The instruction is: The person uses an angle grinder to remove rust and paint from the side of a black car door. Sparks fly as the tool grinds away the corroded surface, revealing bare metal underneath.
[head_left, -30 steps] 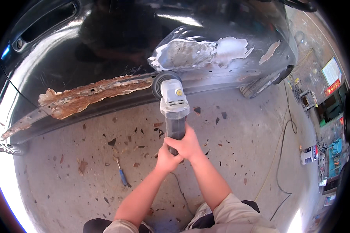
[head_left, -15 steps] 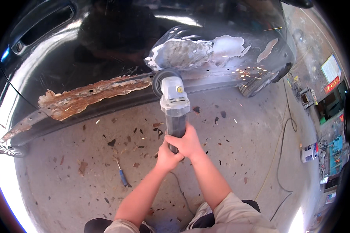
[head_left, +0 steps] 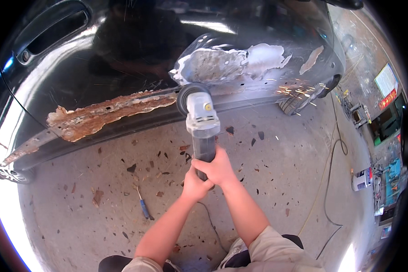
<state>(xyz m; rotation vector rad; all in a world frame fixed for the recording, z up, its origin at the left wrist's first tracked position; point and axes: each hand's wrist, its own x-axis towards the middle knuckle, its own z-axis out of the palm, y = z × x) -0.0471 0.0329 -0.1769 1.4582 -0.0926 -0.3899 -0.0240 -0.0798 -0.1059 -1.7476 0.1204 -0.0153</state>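
Here, grinder (head_left: 203, 129) and red lettered sign (head_left: 387, 99)

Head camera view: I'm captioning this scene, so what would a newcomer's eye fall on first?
Probably the bright orange-yellow sparks, scattered about the black rubber tyre at the right of the glossy black car. Then the grey and black angle grinder at the centre, its round dark disc at the right end of a ragged, rust-brown metal strip along the car's lower side.

Screwdriver (head_left: 143, 208) on flr (head_left: 288, 174), L of grinder (head_left: 203, 123).
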